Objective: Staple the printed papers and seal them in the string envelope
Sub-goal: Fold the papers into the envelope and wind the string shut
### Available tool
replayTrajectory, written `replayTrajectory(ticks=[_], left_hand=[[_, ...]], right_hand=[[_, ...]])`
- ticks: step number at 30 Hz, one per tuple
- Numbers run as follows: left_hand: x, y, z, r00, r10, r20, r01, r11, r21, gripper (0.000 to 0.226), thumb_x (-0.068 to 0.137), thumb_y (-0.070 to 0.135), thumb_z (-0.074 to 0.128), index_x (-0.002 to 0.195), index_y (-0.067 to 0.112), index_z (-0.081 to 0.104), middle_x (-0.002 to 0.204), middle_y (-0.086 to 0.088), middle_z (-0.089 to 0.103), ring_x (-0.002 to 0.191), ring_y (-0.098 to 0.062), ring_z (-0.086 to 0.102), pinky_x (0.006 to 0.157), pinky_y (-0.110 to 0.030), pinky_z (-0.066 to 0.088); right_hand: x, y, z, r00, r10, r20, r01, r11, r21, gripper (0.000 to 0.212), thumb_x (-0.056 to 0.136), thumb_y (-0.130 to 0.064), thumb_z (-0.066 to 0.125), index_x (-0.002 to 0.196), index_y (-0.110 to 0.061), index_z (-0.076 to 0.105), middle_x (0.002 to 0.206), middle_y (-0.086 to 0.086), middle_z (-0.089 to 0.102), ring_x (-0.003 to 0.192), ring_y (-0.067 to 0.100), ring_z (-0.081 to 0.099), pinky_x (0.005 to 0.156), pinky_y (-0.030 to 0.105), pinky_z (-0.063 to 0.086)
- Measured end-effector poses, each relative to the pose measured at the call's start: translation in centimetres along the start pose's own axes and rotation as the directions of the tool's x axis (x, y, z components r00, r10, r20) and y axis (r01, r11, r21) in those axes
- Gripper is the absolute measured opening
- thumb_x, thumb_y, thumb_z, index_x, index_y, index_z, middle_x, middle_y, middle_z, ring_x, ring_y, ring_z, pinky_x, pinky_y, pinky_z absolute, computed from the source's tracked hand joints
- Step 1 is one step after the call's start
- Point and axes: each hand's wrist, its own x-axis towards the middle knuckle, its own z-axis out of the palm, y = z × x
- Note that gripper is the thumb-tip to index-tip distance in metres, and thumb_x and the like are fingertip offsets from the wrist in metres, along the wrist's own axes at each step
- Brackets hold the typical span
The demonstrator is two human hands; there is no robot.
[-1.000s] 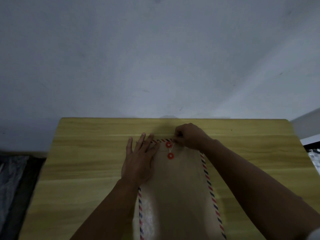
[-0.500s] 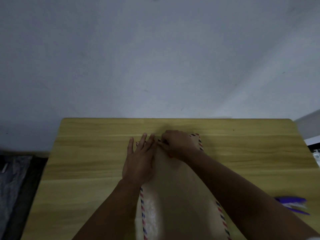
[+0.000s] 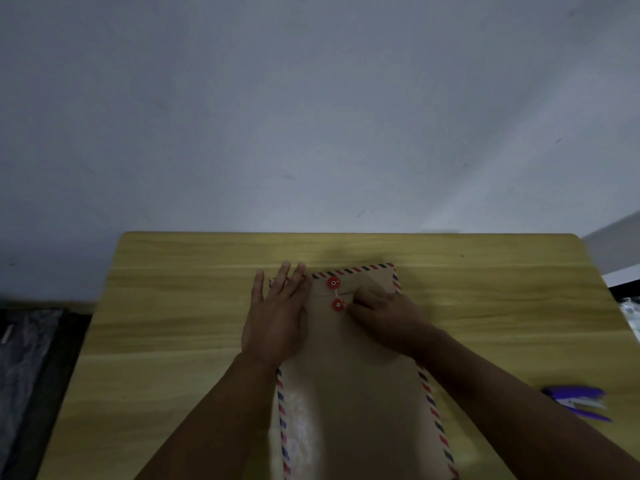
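Fingers: left hand (image 3: 277,320) flat on envelope (image 3: 349,382) – right hand (image 3: 384,313) pinching string (image 3: 336,293) | beside red buttons (image 3: 333,283)

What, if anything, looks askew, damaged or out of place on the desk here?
Nothing stands out. The envelope lies flat on the table, flap folded down; the left hand presses it flat while the right hand works at the lower red button. The purple stapler lies off to the right.
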Motion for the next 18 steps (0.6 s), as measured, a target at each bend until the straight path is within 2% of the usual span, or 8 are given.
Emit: replayTrajectory(ticks=[3,7,10,13,16,18], left_hand=[[0.0,0.0,0.0,1.000,-0.009,-0.007,0.009,1.000,-0.007,0.060,0.094,0.028,0.036,0.154,0.022,0.042,0.169,0.003,0.024,0.159,-0.020,0.013,0.125,-0.061,0.011],[0.0,0.1,-0.1,1.000,-0.010,-0.017,0.009,1.000,-0.016,0.060,0.094,0.030,0.034,0.153,0.021,0.044,0.169,0.002,0.027,0.159,-0.021,0.015,0.125,-0.062,0.012],[-0.1,0.1,-0.3,1.000,-0.012,-0.013,0.012,1.000,-0.014,0.061,0.094,0.030,0.032,0.153,0.021,0.044,0.168,0.002,0.028,0.158,-0.021,0.016,0.124,-0.062,0.013],[-0.1,0.1,-0.3,1.000,-0.013,-0.012,0.013,1.000,-0.015,0.061,0.094,0.030,0.032,0.153,0.022,0.045,0.168,0.002,0.028,0.158,-0.021,0.016,0.124,-0.062,0.014],[-0.1,0.1,-0.2,1.000,-0.008,-0.018,0.008,1.000,-0.020,0.060,0.095,0.029,0.034,0.153,0.022,0.044,0.168,0.002,0.028,0.158,-0.021,0.017,0.124,-0.062,0.014],[-0.1,0.0,-0.1,1.000,-0.009,-0.020,0.009,1.000,-0.024,0.059,0.095,0.028,0.036,0.153,0.022,0.044,0.168,0.002,0.027,0.158,-0.021,0.016,0.124,-0.062,0.013]], right_hand=[[0.1,-0.6,0.0,0.999,-0.005,-0.042,0.004,1.000,-0.015,0.022,0.092,-0.023,0.065,0.111,-0.011,0.066,0.098,0.009,0.063,0.077,0.022,0.061,0.053,0.032,0.050],[0.7,-1.9,-0.2,0.996,0.000,-0.084,-0.003,0.999,-0.036,0.022,0.090,-0.024,0.070,0.109,-0.011,0.068,0.101,0.010,0.068,0.082,0.023,0.066,0.054,0.031,0.053],[1.1,-2.8,-0.3,0.996,0.029,-0.084,-0.031,0.999,-0.025,0.023,0.087,-0.025,0.073,0.105,-0.011,0.069,0.099,0.009,0.069,0.078,0.021,0.066,0.053,0.027,0.048],[0.9,-2.5,-0.1,0.993,0.077,-0.092,-0.078,0.997,-0.008,0.018,0.094,-0.026,0.062,0.103,-0.011,0.067,0.098,0.009,0.067,0.079,0.022,0.065,0.052,0.029,0.046],[-0.3,-1.2,0.0,0.987,0.124,-0.103,-0.120,0.991,0.052,0.026,0.097,-0.030,0.049,0.098,-0.011,0.066,0.096,0.009,0.063,0.079,0.024,0.061,0.049,0.034,0.050],[-1.0,-0.3,0.1,0.985,0.120,-0.124,-0.113,0.992,0.059,0.028,0.098,-0.032,0.048,0.094,-0.012,0.068,0.104,0.008,0.062,0.086,0.021,0.060,0.048,0.032,0.050]])
